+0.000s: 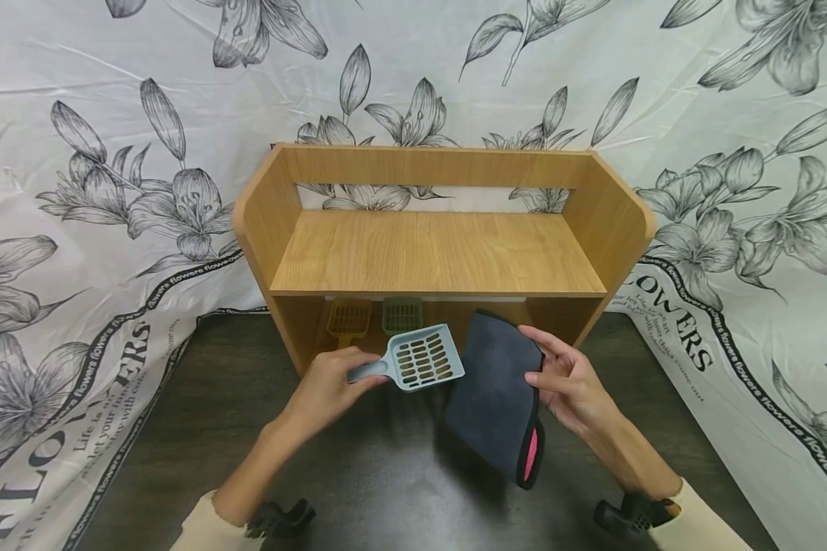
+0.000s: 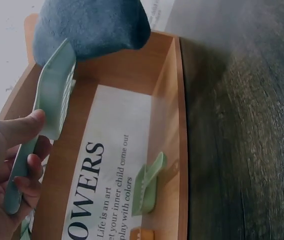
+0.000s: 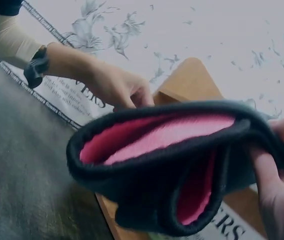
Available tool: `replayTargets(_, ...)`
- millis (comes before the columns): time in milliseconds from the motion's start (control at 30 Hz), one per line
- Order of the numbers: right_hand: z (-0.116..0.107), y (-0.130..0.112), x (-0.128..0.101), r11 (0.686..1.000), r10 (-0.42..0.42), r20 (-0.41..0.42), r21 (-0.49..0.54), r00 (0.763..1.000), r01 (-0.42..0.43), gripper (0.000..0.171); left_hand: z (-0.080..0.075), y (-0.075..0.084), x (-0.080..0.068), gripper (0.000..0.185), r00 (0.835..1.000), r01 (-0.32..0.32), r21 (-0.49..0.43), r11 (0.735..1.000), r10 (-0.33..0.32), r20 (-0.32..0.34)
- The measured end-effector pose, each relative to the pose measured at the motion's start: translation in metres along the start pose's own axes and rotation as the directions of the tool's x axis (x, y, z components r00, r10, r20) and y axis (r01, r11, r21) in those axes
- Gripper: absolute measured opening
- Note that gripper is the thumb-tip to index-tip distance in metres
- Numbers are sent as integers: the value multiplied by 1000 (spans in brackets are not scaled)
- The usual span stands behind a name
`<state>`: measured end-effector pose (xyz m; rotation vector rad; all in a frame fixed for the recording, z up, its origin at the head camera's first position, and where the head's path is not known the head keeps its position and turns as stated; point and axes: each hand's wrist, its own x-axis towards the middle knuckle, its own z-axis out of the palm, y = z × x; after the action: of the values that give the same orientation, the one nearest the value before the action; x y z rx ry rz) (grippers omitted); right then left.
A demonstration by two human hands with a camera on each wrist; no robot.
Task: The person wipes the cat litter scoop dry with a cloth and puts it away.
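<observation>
**Scoop and cloth held before wooden shelf**

Hands raised above dark wood-grain tabletop, in front of light-brown wooden two-tier shelf unit. Left hand wrapped around handle of pale blue-grey slotted plastic scoop, thumb laid along top of handle, other fingers curled beneath; same grasp seen from left wrist view, scoop standing nearly edge-on. Scoop head pointing right and away, tilted, right edge touching or just overlapping folded dark grey microfibre cloth with black trim and pink inner side. Right hand pinching cloth along right edge, thumb on near face, fingers behind; cloth hanging down from that pinch, lower corner showing pink just above tabletop. From right wrist view, cloth folded over on itself, pink lining exposed inside black-edged fold, fingertips clamped on its right side.

Under shelf board, in lower compartment: orange slotted plastic scoop to left and green slotted plastic scoop just beside it, both lying near back. Green scoop also visible in left wrist view. White fabric backdrop printed with grey lilies and lettering draped behind and to both sides. Cream sleeves at both wrists.
</observation>
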<state>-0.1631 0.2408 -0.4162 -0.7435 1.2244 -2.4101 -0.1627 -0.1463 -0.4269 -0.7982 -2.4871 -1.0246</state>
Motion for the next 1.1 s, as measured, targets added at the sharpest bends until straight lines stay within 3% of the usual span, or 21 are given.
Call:
replayTargets(67,6,-1,-3,992,-42,-10,-120,999,41,68,-1,-1,-1,27,1000,14,7,1000,-14,-16)
replayTargets(133,13,0,-5,963,-101,-11,-252,995,95,65,-2,-2,-1,28,999,32,16,999,-32,-31)
replayTargets(233,24,4,-6,871,-203,-12,-459,979,175,64,-3,-2,0,28,996,76,29,997,-75,-39)
replayTargets(333,34,13,-5,783,-283,13,-574,959,239,64,-2,-1,2,27,993,115,38,993,-114,-40)
replayTargets(433,43,26,-2,721,-350,41,-627,936,296,65,1,1,5,26,989,141,37,989,-140,-40)
replayTargets(667,63,57,10,624,-481,116,-651,869,433,67,7,13,12,25,987,154,25,988,-153,-39)
replayTargets(900,71,84,22,477,-595,114,-747,796,463,67,14,27,19,22,988,156,7,988,-156,-6)
replayTargets(1100,68,98,27,369,-658,135,-800,741,473,56,16,35,20,22,989,147,2,989,-147,6)
